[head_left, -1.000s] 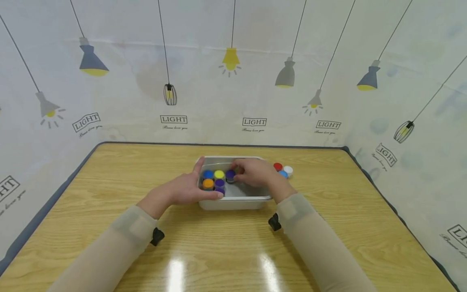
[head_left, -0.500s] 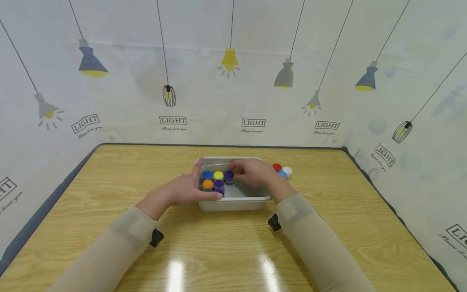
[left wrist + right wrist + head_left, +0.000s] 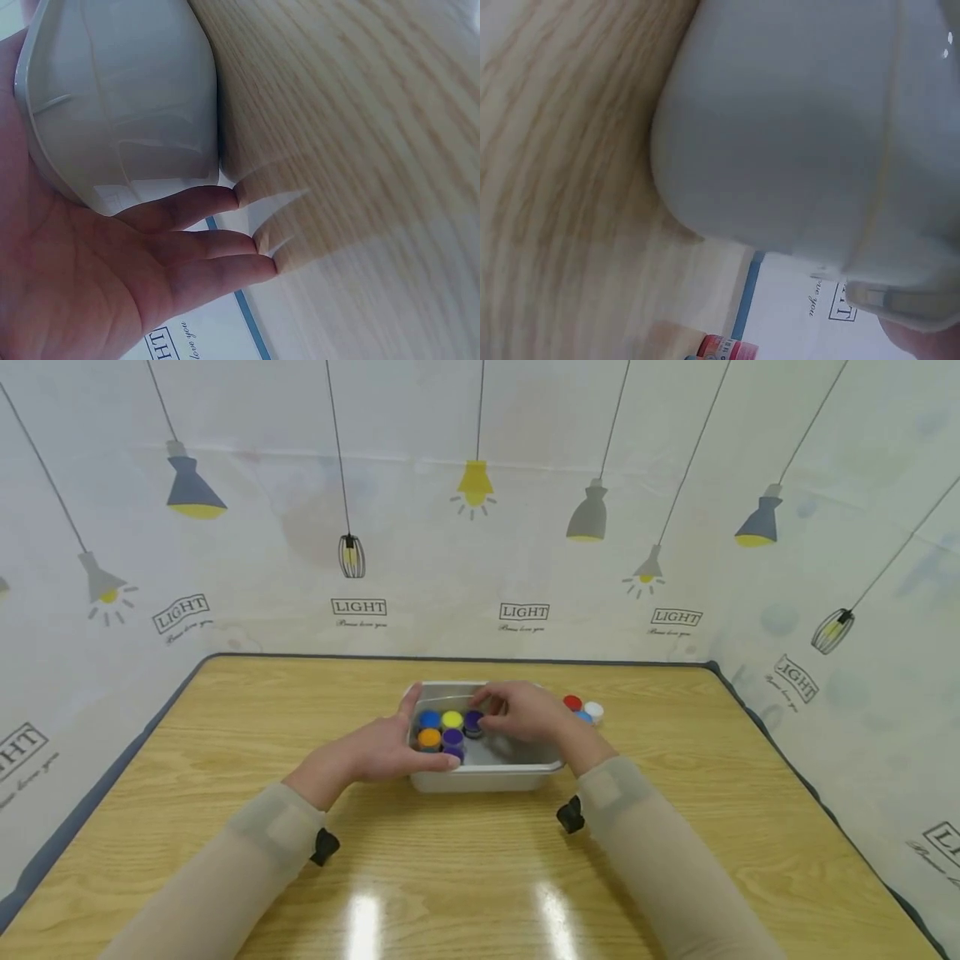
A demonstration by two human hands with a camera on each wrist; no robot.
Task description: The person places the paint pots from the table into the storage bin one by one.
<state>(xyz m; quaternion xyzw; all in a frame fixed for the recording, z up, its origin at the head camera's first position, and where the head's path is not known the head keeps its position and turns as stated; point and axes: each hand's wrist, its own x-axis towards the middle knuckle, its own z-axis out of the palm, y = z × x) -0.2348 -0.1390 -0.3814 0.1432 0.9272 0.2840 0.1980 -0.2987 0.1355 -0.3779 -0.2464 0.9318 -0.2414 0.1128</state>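
In the head view, a white plastic tub (image 3: 480, 781) stands on the wooden table. My left hand (image 3: 378, 747) rests over its left end, thumb along the front rim and index finger at the back corner. Three straight fingers reach down beside the tub wall (image 3: 135, 97) in the left wrist view. My right hand (image 3: 521, 710) reaches inside, thumb and index finger pinching a small jar with a dark purple lid (image 3: 473, 722). Beside it on the left sit more small jars: a blue-lidded jar (image 3: 429, 720), a yellow-lidded jar (image 3: 452, 720), an orange-lidded jar (image 3: 429, 740) and purple-lidded jars (image 3: 453, 738).
Right of the tub, a red-lidded jar (image 3: 572, 702), a white-lidded jar (image 3: 593, 711) and a partly hidden light-blue-lidded jar (image 3: 583, 717) stand on the table (image 3: 450, 860). One red jar (image 3: 726, 347) also shows in the right wrist view. A lamp-printed backdrop (image 3: 420, 527) surrounds the table.
The right wrist has shifted very slightly to the right. Otherwise both hands, the tub and the jars keep their places.
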